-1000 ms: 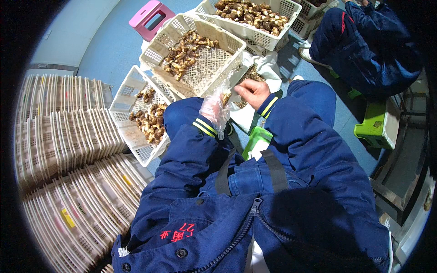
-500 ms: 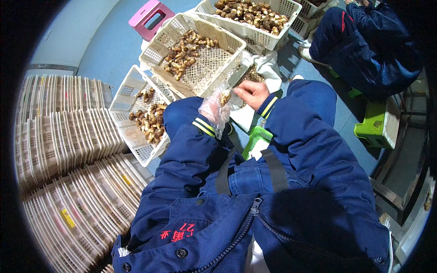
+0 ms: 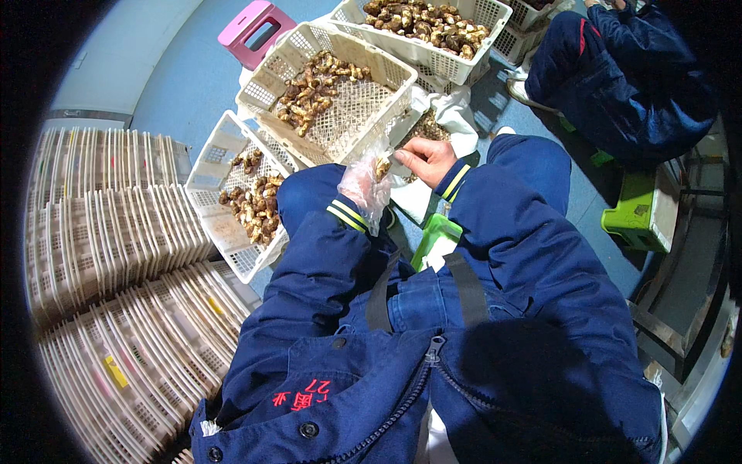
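Note:
My left hand (image 3: 359,185), in a clear plastic glove, is closed around a small pale mushroom (image 3: 382,168) above my lap. My bare right hand (image 3: 430,161) comes in from the right, thumb and fingers pinched together close to the mushroom. Whatever those fingertips hold is too small to make out. Just beyond my hands, a white plastic crate (image 3: 267,81) has brown and cream mushrooms (image 3: 309,93) along its left side. Below and right of it, an open white sack (image 3: 464,131) contains brown scraps (image 3: 429,129).
Another crate (image 3: 207,203) with mushrooms stands left of my knee; a fuller one (image 3: 464,71) is at the back. Stacked crates (image 3: 116,232) fill the left side. A pink stool (image 3: 239,31) stands far left. A person (image 3: 618,85) sits at right near a green stool (image 3: 630,220).
My right hand has shifted very slightly left, toward the mushroom. My left hand has barely turned and keeps its hold. The crates look the same.

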`<control>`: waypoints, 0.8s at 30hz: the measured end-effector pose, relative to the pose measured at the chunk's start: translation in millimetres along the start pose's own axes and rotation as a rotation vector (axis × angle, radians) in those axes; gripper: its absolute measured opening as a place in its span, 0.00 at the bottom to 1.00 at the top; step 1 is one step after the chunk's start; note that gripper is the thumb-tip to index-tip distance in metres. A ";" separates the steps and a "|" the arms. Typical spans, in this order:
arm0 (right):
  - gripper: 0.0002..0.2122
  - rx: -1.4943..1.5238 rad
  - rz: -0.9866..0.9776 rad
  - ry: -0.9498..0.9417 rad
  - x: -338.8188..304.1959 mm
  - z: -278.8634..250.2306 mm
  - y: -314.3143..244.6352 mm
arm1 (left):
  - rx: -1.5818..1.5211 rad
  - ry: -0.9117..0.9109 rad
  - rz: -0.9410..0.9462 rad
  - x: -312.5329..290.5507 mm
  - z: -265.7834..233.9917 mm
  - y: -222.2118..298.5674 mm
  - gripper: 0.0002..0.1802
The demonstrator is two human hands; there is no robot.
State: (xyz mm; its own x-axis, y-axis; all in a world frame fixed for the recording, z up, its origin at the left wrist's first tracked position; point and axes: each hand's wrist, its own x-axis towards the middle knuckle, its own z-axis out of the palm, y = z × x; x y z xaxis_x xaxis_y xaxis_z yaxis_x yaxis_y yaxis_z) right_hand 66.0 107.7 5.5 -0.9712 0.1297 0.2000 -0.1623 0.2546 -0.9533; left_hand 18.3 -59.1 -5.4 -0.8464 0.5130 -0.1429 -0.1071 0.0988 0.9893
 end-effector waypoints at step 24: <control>0.08 0.241 0.161 -0.135 2.7 -11.1 -6.6 | -0.469 0.069 -0.501 -5.4 8.8 48.6 0.23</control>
State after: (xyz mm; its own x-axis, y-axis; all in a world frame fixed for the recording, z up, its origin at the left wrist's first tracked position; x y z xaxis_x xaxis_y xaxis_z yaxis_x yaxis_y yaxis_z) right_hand 66.3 117.0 14.8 -0.9995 0.0172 0.0261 -0.0261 0.0050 -0.9996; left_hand 22.3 -49.5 43.2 -0.6658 0.4443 -0.5995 -0.6951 -0.0773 0.7147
